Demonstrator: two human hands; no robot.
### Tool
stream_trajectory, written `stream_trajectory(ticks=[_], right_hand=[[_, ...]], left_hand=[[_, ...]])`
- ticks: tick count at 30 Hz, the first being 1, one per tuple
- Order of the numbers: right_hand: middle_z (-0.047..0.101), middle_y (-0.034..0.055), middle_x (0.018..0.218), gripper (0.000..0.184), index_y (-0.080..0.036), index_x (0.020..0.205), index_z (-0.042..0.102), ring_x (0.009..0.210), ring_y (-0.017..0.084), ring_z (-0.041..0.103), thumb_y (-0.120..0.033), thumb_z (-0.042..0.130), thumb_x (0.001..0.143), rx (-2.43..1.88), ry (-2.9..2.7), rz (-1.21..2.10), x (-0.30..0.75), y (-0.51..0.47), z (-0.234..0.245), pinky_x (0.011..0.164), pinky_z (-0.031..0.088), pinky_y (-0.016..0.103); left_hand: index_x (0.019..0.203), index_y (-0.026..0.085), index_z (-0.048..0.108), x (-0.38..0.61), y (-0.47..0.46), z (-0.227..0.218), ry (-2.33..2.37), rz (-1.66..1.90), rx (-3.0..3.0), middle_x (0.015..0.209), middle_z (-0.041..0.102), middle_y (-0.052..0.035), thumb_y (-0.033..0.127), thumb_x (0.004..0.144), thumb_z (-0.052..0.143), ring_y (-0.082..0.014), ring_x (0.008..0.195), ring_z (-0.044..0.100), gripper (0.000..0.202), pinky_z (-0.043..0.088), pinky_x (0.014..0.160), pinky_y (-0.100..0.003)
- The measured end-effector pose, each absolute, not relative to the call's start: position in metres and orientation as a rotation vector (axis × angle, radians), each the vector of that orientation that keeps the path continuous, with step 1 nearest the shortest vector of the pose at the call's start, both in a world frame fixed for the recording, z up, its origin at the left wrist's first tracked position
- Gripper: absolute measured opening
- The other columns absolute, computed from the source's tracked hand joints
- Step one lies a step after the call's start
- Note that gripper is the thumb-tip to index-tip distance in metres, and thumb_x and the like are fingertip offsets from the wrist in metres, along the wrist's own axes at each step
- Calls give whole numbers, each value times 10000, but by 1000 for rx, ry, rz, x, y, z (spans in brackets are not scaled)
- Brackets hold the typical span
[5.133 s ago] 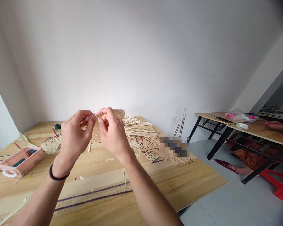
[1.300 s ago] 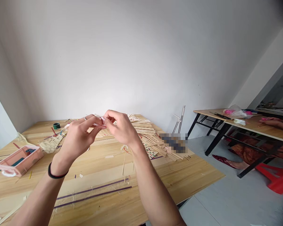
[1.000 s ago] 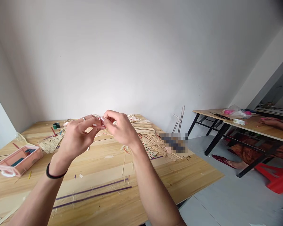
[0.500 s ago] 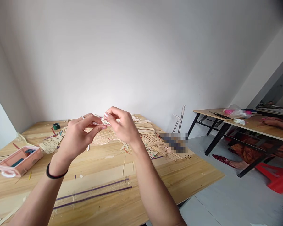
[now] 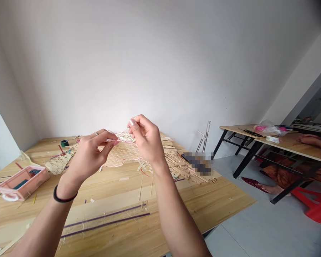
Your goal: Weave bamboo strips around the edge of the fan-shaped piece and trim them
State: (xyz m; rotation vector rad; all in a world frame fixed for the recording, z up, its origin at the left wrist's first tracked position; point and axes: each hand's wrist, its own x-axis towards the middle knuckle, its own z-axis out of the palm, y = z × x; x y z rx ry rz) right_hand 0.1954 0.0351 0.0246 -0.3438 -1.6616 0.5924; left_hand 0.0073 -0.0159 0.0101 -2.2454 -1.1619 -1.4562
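Head view: left hand pinches the pink edge of a woven-strip mat; right hand, raised beside it, grips fine thread between closed fingertips.

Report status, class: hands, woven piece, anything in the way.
Left hand apparently pinching woven piece by its edge. Right hand higher, pinching something too fine to identify. Clutter: loose strips, right of woven piece.
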Motion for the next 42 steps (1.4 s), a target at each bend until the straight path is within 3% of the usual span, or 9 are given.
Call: stream_trajectory(ticks=[16, 21, 28, 35, 42], right_hand=[[680, -4, 881, 308, -222, 903, 592, 663, 98, 641, -445, 568, 1115, -291, -1586, 609, 198, 32, 26, 657, 523, 268], [724, -3, 903, 313, -220, 932, 585, 659, 94, 696, -474, 566, 1114, -277, -1613, 683, 196, 33, 24, 640, 550, 250], [737, -2, 886, 328, -225, 949, 581, 669, 102, 705, -514, 573, 1104, -265, -1621, 685, 195, 32, 24, 638, 567, 248], [659, -18, 814, 236, -216, 948, 645, 651, 105, 594, -402, 616, 1090, -291, -1677, 653, 198, 33, 25, 646, 497, 275], [716, 35, 993, 191, -208, 980, 743, 870, 160, 625, -321, 622, 1074, -358, -1821, 493, 199, 29, 27, 776, 477, 314]], left_hand=[[973, 227, 735, 0, -2, 1, -1431, -1525, -2290, 838, 797, -30, 360, 980, 559, -218, 778, 796, 221, 621, 726, -329], [1009, 228, 750, -3, 1, 1, -1542, -1480, -2297, 804, 780, -32, 419, 989, 541, -216, 698, 760, 284, 584, 650, -333], [1001, 227, 740, -7, 6, 2, -1541, -1543, -2337, 914, 815, -53, 458, 991, 588, -219, 742, 778, 277, 614, 676, -331], [987, 222, 694, -4, 0, 4, -1471, -1769, -2381, 937, 790, -61, 427, 978, 653, -236, 774, 817, 209, 668, 674, -323], [968, 220, 702, 0, -6, 6, -1528, -1871, -2208, 883, 809, -54, 399, 967, 685, -255, 791, 836, 180, 642, 631, -298]])
